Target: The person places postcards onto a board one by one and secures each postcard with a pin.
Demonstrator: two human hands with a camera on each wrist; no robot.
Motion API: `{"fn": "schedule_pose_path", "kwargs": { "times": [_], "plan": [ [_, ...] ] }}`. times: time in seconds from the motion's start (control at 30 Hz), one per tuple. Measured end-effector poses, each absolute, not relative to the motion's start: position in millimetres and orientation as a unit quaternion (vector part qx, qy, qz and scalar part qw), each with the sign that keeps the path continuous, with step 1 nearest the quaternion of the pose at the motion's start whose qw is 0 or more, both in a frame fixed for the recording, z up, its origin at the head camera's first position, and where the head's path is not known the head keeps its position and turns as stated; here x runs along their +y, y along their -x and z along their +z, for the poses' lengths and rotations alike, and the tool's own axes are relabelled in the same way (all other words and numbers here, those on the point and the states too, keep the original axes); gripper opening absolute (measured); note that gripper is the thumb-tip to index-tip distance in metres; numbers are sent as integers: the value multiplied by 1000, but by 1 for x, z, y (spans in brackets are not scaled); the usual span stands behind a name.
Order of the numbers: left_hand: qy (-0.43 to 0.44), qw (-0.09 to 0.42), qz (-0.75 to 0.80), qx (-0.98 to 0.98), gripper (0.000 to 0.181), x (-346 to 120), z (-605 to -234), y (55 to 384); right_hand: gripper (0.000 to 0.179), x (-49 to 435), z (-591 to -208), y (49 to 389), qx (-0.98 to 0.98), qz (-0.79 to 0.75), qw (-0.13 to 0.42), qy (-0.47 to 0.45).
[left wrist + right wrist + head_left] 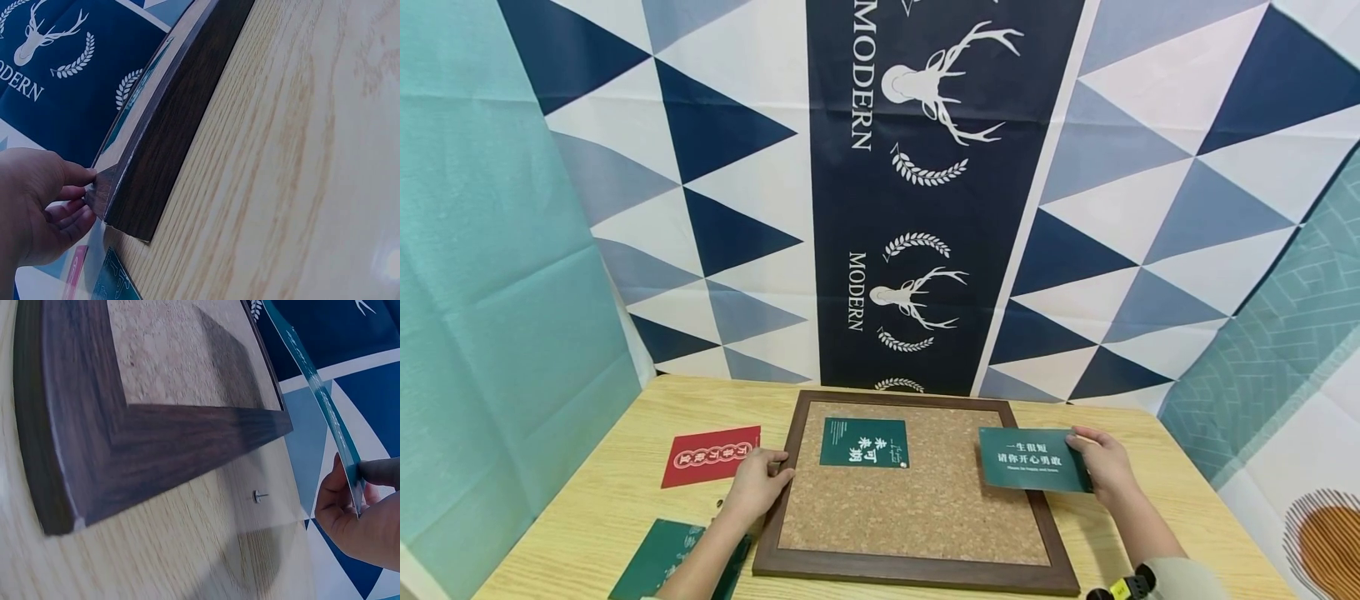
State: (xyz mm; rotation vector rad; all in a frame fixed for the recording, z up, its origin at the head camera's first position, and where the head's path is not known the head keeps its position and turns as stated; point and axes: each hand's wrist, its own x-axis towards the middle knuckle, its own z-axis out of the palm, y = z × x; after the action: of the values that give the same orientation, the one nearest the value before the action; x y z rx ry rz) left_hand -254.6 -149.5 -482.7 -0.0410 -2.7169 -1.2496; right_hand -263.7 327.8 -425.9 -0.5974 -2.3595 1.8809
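Note:
A cork board (865,517) with a dark brown wooden frame lies on the table. My left hand (758,487) grips the frame's left side; in the left wrist view its thumb and fingers (75,215) meet the frame near a corner. My right hand (1103,461) pinches the right edge of a green card (1030,458) with white lettering. This card is held raised over the board's right side, casting a shadow on the cork in the right wrist view. Another green card (865,442) lies on the cork at the upper left.
A red card (711,457) lies on the table left of the board, and another green card (655,554) is partly covered by the left forearm. A push pin (257,497) lies on the table beside the frame's right side. A patterned cloth (737,208) hangs behind the table.

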Motion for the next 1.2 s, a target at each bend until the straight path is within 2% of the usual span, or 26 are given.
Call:
{"fn": "schedule_pose_path", "kwargs": {
  "times": [1.2],
  "plan": [
    [17, 83, -417, -905, 28, -149, -484, 255, 47, 289, -434, 279, -775, 602, 49, 184]
  ]
}}
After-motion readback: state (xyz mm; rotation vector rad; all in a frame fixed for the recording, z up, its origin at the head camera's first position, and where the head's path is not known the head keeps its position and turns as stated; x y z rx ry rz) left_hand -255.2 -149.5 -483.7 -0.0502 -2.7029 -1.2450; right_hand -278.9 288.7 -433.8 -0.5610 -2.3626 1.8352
